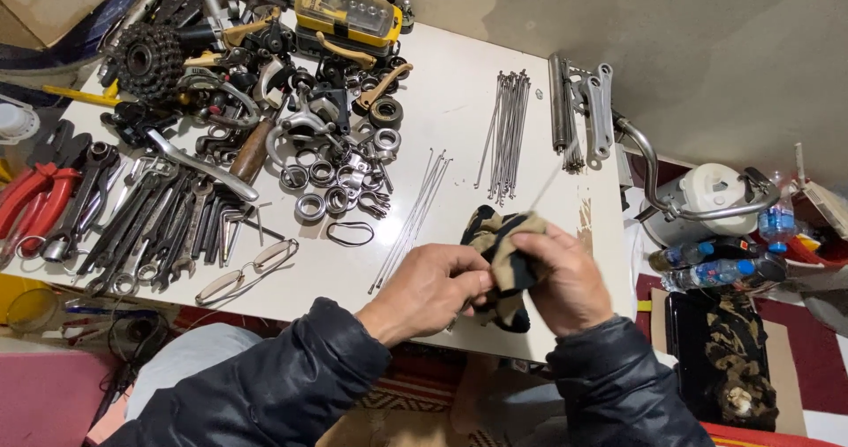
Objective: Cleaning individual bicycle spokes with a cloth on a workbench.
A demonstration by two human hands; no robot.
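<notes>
Dark padded sleeves point(291, 376) are being seen nearest the head camera, one at each lower side of the view. Both hands are being held together over the near edge of the white table point(459, 102). A camouflage-patterned cloth point(499, 244) is being gripped by the left hand point(428, 288), fingers curled narrow about its lower folds. The same cloth is being pinched from above by the right hand point(570, 284), thumb and fingers closed on it. A thin metal spoke point(552, 186) appears to be running up out of the cloth; how it is being held inside cannot be told.

Further spokes are being kept apart in two lots: a loose few point(411, 217) just left of the cloth, a larger bundle point(505, 133) beyond it. By judgement, one spoke is being wiped and most are being left untreated. Spanners point(150, 226), bearing rings point(322, 186) and a sprocket cluster point(146, 58) are lying on the left half.
</notes>
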